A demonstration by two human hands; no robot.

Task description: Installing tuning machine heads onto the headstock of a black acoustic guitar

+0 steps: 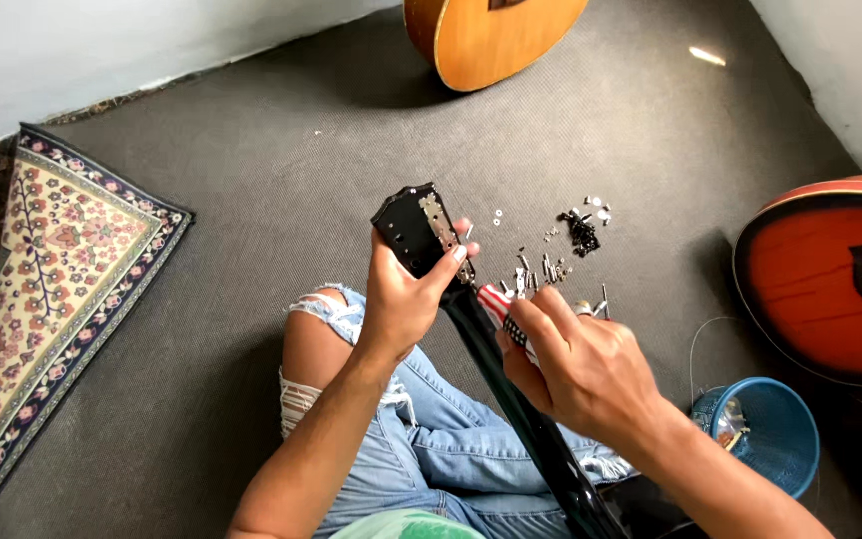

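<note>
My left hand (403,294) grips the black headstock (413,230) of a guitar whose black neck (511,389) runs down across my lap. A metal tuner strip (441,225) lies along the headstock's edge, under my left fingertips. Beside the neck, my right hand (576,364) is closed around a screwdriver with a red-and-white striped handle (496,301), its tip pointing toward the headstock. Just beyond my hands, small screws and metal parts (566,250) lie scattered on the grey carpet.
An orange acoustic guitar body (486,35) leans at the top. A red-and-black guitar body (830,284) lies at the right, with a small blue basket (775,429) of parts in front of it. A patterned rug (52,289) covers the left floor. White walls stand behind.
</note>
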